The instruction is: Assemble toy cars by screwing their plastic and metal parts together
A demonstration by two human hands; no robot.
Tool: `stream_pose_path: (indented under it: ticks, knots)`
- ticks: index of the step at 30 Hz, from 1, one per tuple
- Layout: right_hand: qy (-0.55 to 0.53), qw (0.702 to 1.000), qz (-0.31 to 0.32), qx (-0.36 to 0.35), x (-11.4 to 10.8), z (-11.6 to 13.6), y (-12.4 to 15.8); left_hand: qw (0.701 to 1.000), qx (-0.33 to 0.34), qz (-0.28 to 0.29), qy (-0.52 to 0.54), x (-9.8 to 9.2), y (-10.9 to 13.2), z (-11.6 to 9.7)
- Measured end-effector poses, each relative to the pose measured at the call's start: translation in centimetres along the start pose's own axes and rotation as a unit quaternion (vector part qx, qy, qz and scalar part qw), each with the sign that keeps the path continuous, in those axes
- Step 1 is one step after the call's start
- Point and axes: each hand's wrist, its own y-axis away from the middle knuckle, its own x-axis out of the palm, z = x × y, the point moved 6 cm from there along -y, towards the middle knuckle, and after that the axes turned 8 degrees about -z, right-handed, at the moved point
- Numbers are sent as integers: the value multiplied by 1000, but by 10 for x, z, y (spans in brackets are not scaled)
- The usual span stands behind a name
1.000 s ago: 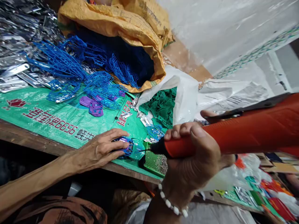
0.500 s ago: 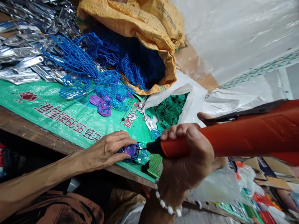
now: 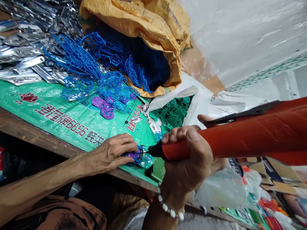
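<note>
My left hand [image 3: 117,150] is closed around the rear of a small toy car [image 3: 145,160], which lies on the green sheet close to the table's edge. The car has a shiny teal body with purple and blue parts on top. Wrapped in my right hand [image 3: 192,153] is a red electric screwdriver [image 3: 237,137], held nearly level. Its thin dark bit reaches the top of the car beside my left fingers; whether it sits in a screw is too small to make out. A green textured block [image 3: 158,169] stands just right of the car.
Blue plastic frames [image 3: 79,60] spill from a yellow woven sack [image 3: 175,54]. Purple pieces [image 3: 105,108] lie in front of them, silver parts [image 3: 24,54] at the far left. A white bag [image 3: 192,111] holds green pieces [image 3: 176,111]. The wooden table edge [image 3: 48,139] runs nearest me.
My right hand and the screwdriver have shifted slightly left, the bit moving a little further over the car. My left hand and the car stay almost in place.
</note>
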Motion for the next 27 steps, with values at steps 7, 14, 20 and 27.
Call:
stream_pose_path:
  ticks: [7, 14, 20, 27]
  knots:
    - [-5, 1000, 2, 12, -1, -2, -2, 1000, 11, 1, -16, 0, 1, -1]
    - [-14, 999, 40, 10, 4, -3, 0, 1000, 5, -2, -13, -1, -1, -1]
    - [20, 997, 73, 23, 6, -9, 4, 1000, 5, -11, -12, 0, 0, 0]
    - [20, 996, 80, 42, 7, -12, 5, 1000, 9, -12, -3, -2, 1, -1]
